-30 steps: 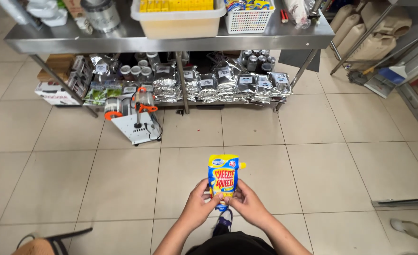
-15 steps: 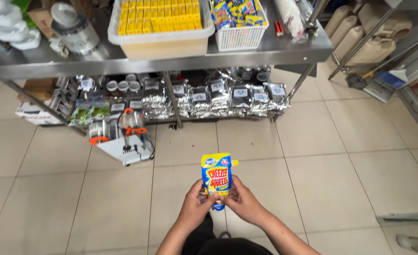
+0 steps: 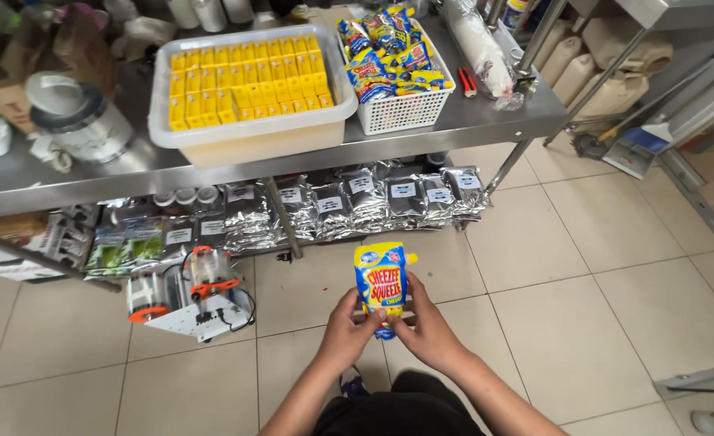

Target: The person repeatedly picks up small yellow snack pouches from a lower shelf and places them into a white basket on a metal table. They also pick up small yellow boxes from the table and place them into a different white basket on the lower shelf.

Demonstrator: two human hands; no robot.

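Both hands pinch a yellow spouted cheese pouch upright, low centre of the frame.

I see my left hand (image 3: 347, 329) and right hand (image 3: 426, 329) grasping the yellow squeeze pouch (image 3: 382, 282) by its lower edge, thumbs in front. I judge it light, soft and slick-filmed, likely to flop; the firmer hold is near the corner spout. More such pouches fill the white basket (image 3: 397, 113) at upper centre.

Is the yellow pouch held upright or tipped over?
Upright: the yellow squeeze pouch stands spout-end up, its bottom pinched between the left hand and right hand.
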